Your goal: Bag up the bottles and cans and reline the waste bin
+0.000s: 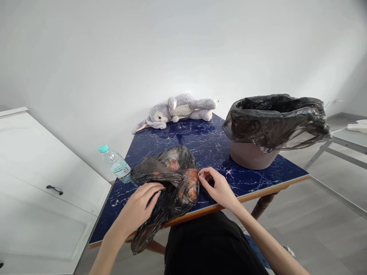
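A thin black plastic bag (160, 172) lies crumpled on the table near its front edge. Orange-red items (191, 182) show through the film, though their kind is unclear. My left hand (140, 204) is closed on the near left side of this bag, thumb and fingers bent around loose film that hangs over the table edge. At the bag's right side, my right hand (216, 187) pinches the film between thumb and forefinger.
A blue marbled table (212, 141) holds a clear water bottle (116, 162) at left, a grey plush rabbit (183, 107) against the wall, and a bin (252, 154) lined with a black bag at right. A white cabinet (43, 206) stands at left.
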The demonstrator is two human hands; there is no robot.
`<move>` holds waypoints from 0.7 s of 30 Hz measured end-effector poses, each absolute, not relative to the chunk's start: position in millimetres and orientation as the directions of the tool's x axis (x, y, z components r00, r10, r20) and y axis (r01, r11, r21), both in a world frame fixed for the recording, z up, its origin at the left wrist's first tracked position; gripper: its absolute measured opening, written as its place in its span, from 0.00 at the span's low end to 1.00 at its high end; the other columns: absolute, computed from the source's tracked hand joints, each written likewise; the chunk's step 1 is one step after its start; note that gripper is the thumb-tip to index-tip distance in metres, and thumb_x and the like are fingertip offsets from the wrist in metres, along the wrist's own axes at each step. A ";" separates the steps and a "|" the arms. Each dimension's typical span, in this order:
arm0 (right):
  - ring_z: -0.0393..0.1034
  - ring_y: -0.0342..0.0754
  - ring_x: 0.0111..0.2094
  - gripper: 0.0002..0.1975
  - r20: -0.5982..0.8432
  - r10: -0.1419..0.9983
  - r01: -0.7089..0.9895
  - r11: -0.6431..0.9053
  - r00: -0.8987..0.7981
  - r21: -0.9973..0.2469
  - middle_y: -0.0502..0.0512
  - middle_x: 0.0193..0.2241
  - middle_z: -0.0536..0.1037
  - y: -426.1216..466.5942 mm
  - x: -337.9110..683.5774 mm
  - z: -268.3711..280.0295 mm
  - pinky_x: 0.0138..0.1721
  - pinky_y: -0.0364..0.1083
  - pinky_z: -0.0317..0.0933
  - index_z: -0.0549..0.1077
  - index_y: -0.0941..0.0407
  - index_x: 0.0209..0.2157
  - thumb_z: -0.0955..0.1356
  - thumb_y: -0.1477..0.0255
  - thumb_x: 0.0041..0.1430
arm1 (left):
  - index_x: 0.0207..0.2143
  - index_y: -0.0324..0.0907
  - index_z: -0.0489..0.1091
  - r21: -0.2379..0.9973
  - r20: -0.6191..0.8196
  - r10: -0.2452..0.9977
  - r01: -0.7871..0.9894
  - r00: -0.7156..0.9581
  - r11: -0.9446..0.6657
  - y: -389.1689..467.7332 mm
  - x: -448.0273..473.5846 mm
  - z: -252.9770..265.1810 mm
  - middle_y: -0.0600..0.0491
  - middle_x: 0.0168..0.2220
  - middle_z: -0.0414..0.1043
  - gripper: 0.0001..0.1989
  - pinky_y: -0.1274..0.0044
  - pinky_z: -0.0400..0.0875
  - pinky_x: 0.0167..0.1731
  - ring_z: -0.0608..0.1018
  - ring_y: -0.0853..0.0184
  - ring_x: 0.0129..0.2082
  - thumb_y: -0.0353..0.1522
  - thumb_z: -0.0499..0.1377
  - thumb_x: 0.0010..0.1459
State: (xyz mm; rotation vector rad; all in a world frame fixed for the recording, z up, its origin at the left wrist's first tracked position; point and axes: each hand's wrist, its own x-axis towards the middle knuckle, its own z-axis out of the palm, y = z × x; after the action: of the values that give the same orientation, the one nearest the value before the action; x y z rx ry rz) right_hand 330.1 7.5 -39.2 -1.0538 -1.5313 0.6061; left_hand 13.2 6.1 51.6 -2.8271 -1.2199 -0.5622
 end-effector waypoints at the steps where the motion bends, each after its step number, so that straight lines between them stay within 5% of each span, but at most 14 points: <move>1: 0.76 0.53 0.40 0.09 0.497 0.867 0.293 0.469 0.026 -0.833 0.58 0.40 0.80 7.8 329.9 -39.8 0.43 0.51 0.71 0.73 0.53 0.46 0.65 0.63 0.74 | 0.58 0.51 0.76 0.132 0.307 0.698 0.698 0.647 -0.704 6.7 22.5 48.3 0.52 0.57 0.80 0.17 0.68 0.74 0.61 0.81 0.61 0.58 0.35 0.50 0.76; 9: 0.75 0.52 0.41 0.08 0.484 0.875 0.290 0.461 0.012 -0.839 0.57 0.41 0.79 8.2 330.8 -39.3 0.44 0.51 0.70 0.73 0.53 0.47 0.65 0.64 0.74 | 0.67 0.49 0.69 0.320 0.216 0.811 0.746 0.543 -0.584 5.3 70.8 39.6 0.44 0.59 0.78 0.22 0.67 0.80 0.53 0.81 0.54 0.58 0.41 0.52 0.75; 13: 0.75 0.52 0.41 0.08 0.483 0.876 0.293 0.461 0.001 -0.838 0.57 0.41 0.79 7.3 330.9 -37.8 0.44 0.50 0.69 0.73 0.53 0.47 0.65 0.65 0.74 | 0.68 0.52 0.69 0.361 0.169 0.786 0.705 0.594 -0.610 -4.9 85.1 44.1 0.44 0.61 0.76 0.22 0.67 0.77 0.58 0.78 0.53 0.63 0.41 0.54 0.75; 21: 0.75 0.52 0.40 0.09 0.463 0.886 0.306 0.445 -0.013 -0.842 0.57 0.41 0.79 5.4 331.4 -35.9 0.42 0.49 0.69 0.73 0.52 0.47 0.65 0.64 0.75 | 0.46 0.45 0.80 0.386 0.160 0.814 0.724 0.558 -0.572 -9.1 108.4 24.0 0.40 0.51 0.80 0.10 0.60 0.76 0.58 0.80 0.46 0.57 0.37 0.62 0.69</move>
State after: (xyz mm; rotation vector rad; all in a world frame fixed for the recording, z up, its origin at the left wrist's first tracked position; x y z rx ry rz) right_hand 331.4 5.4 -35.9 -1.0771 -1.5675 0.6421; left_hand 108.4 -9.1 24.0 -3.0108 -1.5237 -0.5602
